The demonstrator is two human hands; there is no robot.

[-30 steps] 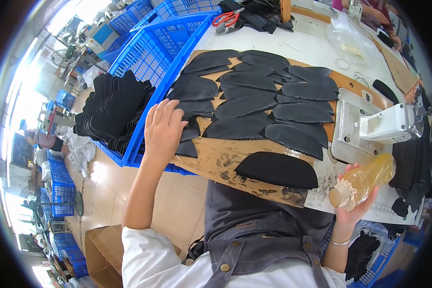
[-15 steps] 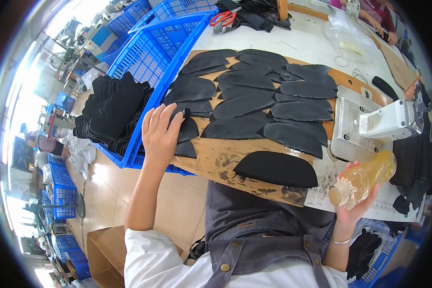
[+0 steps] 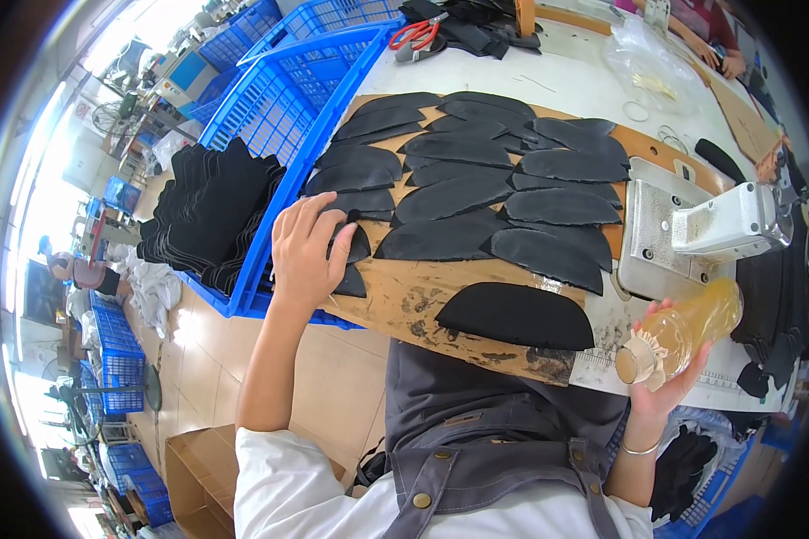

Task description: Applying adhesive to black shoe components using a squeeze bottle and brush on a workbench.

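Note:
My left hand [image 3: 307,250] rests at the board's left edge, fingers bent and thumb apart, against a curved black piece [image 3: 360,242]. What lies beneath its fingertips is partly hidden. Several similar half-oval black pieces [image 3: 452,197] lie in overlapping rows on the brown board [image 3: 404,280]. One matte black piece [image 3: 516,316] sits alone near the front edge. At the right, my right hand [image 3: 665,393] is wrapped round a clear plastic bottle [image 3: 683,331] of yellowish liquid. The bottle is tilted, its covered, gathered-cloth end toward me.
A white and metal machine part [image 3: 724,225] stands right of the board. Blue plastic baskets [image 3: 274,99] flank the table's left side, with stacked black pieces [image 3: 211,211] at the rim. Red-handled scissors [image 3: 418,34] and a clear plastic bag [image 3: 647,58] lie farther back. Another person's hands [image 3: 724,61] show far right.
My left hand has shifted slightly right, and its thumb has moved farther from the index finger. The right hand keeps the bottle in nearly the same place.

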